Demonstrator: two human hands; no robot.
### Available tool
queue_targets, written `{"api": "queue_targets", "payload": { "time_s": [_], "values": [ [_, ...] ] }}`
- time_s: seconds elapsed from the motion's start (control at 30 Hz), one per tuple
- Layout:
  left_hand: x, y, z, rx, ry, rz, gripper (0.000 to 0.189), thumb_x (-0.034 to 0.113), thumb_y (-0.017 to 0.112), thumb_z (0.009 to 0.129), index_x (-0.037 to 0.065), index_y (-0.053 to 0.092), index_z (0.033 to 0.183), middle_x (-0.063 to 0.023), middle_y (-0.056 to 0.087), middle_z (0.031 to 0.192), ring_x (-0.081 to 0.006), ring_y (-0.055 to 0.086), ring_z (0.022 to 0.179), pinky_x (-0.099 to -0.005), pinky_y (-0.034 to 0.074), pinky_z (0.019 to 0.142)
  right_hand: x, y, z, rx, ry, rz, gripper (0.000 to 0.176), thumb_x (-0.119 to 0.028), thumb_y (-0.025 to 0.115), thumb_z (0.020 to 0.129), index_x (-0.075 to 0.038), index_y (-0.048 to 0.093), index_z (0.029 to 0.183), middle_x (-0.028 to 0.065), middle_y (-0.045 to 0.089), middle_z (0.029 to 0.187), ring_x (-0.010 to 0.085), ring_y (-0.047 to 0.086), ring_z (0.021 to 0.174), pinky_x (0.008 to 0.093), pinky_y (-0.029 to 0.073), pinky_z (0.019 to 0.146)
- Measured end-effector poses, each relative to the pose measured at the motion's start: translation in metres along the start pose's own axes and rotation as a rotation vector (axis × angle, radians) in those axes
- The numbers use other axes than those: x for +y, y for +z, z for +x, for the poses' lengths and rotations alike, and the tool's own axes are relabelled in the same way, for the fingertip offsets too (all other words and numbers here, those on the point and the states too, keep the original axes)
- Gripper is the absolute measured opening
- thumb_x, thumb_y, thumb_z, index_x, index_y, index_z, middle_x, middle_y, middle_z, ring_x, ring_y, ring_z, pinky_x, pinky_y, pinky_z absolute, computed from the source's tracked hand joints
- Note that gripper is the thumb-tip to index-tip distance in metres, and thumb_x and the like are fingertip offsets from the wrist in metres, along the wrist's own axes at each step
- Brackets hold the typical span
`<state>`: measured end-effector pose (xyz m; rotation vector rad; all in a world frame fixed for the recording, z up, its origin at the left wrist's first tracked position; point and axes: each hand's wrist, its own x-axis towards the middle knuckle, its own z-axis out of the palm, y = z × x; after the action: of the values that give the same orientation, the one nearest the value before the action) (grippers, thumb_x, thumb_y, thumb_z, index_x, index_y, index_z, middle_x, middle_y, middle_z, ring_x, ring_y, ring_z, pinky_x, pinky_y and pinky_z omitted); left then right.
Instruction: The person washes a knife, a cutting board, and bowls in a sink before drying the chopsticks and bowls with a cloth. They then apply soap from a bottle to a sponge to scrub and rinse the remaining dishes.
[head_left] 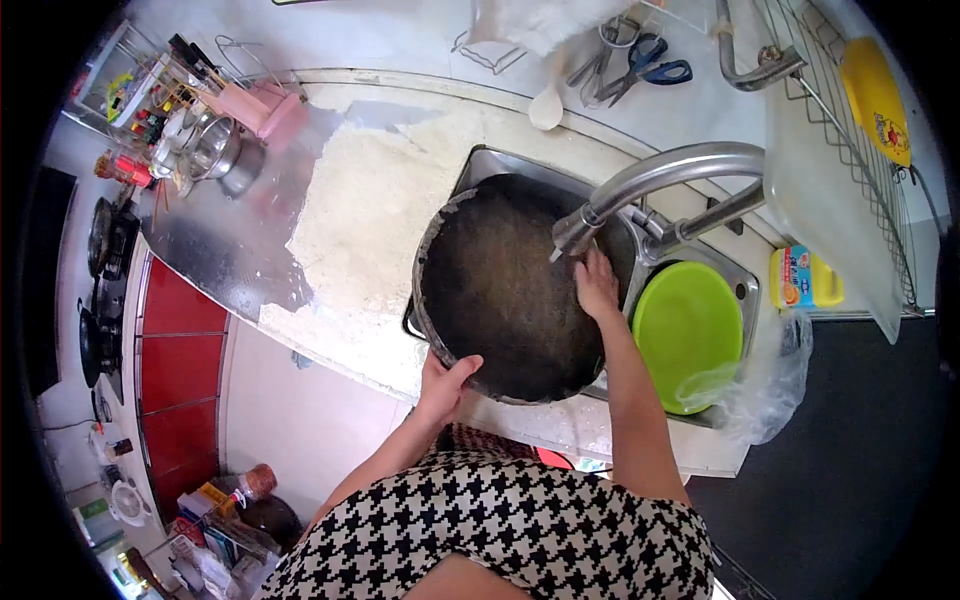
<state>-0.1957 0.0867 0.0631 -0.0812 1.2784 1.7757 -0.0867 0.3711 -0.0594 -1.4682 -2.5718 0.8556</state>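
A large round pan (510, 290), black inside with a crusted, worn rim, lies over the left basin of the steel sink (478, 165). My left hand (443, 385) is closed on its near-left rim, thumb on top. My right hand (597, 285) lies against the inner surface at the right side, fingers stretched out and partly under the tap's spout. The curved steel tap (670, 165) reaches over the pan from the right. I cannot make out whether water runs from it.
A green basin (690, 335) fills the right sink bowl, with a clear plastic bag (765, 385) beside it. A yellow bottle (805, 278) stands at the right. Scissors (648, 70) and a white spoon (546, 107) hang behind. Metal bowls (215, 150) sit on the far-left counter.
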Motion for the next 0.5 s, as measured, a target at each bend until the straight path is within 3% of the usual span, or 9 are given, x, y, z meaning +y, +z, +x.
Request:
{"api": "queue_targets", "payload": {
  "time_s": [0.07, 0.13, 0.23, 0.27, 0.3, 0.4, 0.47, 0.5],
  "values": [
    [-0.004, -0.002, 0.003, -0.032, 0.03, -0.024, 0.054, -0.003, 0.061, 0.073, -0.001, 0.04, 0.122, -0.0099, 0.054, 0.114, -0.0186, 0.054, 0.1, -0.03, 0.044, 0.088, 0.02, 0.01, -0.025, 0.072, 0.074, -0.025, 0.063, -0.044, 0.033, 0.091, 0.0, 0.028, 0.136, 0.0185, 0.024, 0.143, 0.0338, 0.02, 0.132, 0.0488, 0.017, 0.106],
    [-0.002, -0.002, 0.005, -0.041, 0.0, -0.002, 0.056, -0.003, 0.061, 0.074, -0.002, 0.038, 0.124, -0.0102, 0.053, 0.116, -0.019, 0.053, 0.101, -0.0313, 0.043, 0.089, -0.026, -0.01, -0.066, 0.003, 0.028, -0.201, 0.068, -0.047, 0.036, 0.09, 0.001, 0.026, 0.136, 0.0202, 0.019, 0.144, 0.0357, 0.017, 0.133, 0.0515, 0.014, 0.106],
    [-0.011, -0.02, 0.012, -0.102, -0.035, -0.04, 0.054, -0.002, 0.06, 0.075, -0.002, 0.038, 0.124, -0.0103, 0.052, 0.117, -0.0192, 0.052, 0.104, -0.0319, 0.043, 0.09, -0.108, -0.017, -0.118, -0.054, -0.334, -0.105, 0.069, -0.04, 0.05, 0.085, 0.001, 0.026, 0.135, 0.0225, 0.02, 0.142, 0.0353, 0.016, 0.134, 0.0538, 0.013, 0.105],
    [-0.012, -0.022, 0.012, -0.115, -0.036, -0.045, 0.054, -0.001, 0.06, 0.075, -0.002, 0.038, 0.124, -0.0103, 0.052, 0.117, -0.0193, 0.052, 0.103, -0.0318, 0.043, 0.09, -0.136, -0.029, -0.124, -0.161, -0.45, -0.102, 0.071, -0.04, 0.05, 0.085, 0.001, 0.024, 0.136, 0.0213, 0.018, 0.143, 0.0345, 0.015, 0.134, 0.0529, 0.012, 0.106],
    [-0.01, -0.02, 0.012, -0.125, -0.037, -0.051, 0.054, -0.001, 0.06, 0.075, -0.002, 0.038, 0.124, -0.0104, 0.052, 0.117, -0.0194, 0.052, 0.103, -0.0318, 0.043, 0.09, -0.141, -0.02, -0.123, -0.124, -0.58, -0.021, 0.071, -0.04, 0.05, 0.085, -0.002, 0.022, 0.138, 0.0186, 0.019, 0.144, 0.0325, 0.014, 0.135, 0.0521, 0.011, 0.107],
    [-0.005, -0.016, 0.01, -0.086, -0.046, -0.017, 0.055, 0.001, 0.062, 0.074, -0.003, 0.038, 0.124, -0.0103, 0.053, 0.117, -0.0194, 0.052, 0.103, -0.0316, 0.042, 0.09, -0.13, -0.023, -0.096, -0.162, -0.602, -0.024, 0.07, -0.039, 0.05, 0.085, -0.005, 0.022, 0.139, 0.0161, 0.02, 0.144, 0.0302, 0.015, 0.135, 0.0511, 0.011, 0.107],
    [-0.005, -0.018, 0.011, -0.056, -0.069, 0.03, 0.055, 0.002, 0.063, 0.074, -0.003, 0.038, 0.124, -0.0102, 0.053, 0.116, -0.0192, 0.052, 0.103, -0.0315, 0.042, 0.09, -0.095, -0.022, -0.067, -0.107, -0.456, -0.076, 0.067, -0.041, 0.049, 0.085, -0.006, 0.027, 0.137, 0.0143, 0.022, 0.144, 0.0289, 0.017, 0.135, 0.0494, 0.012, 0.108],
    [-0.007, -0.019, 0.011, -0.052, -0.067, 0.036, 0.055, 0.002, 0.063, 0.074, -0.003, 0.038, 0.123, -0.0102, 0.053, 0.116, -0.0193, 0.052, 0.103, -0.0315, 0.042, 0.09, -0.074, -0.029, -0.049, -0.18, -0.258, -0.057, 0.064, -0.039, 0.048, 0.086, -0.006, 0.028, 0.137, 0.0144, 0.022, 0.144, 0.0291, 0.018, 0.134, 0.0469, 0.013, 0.108]
  ]
}}
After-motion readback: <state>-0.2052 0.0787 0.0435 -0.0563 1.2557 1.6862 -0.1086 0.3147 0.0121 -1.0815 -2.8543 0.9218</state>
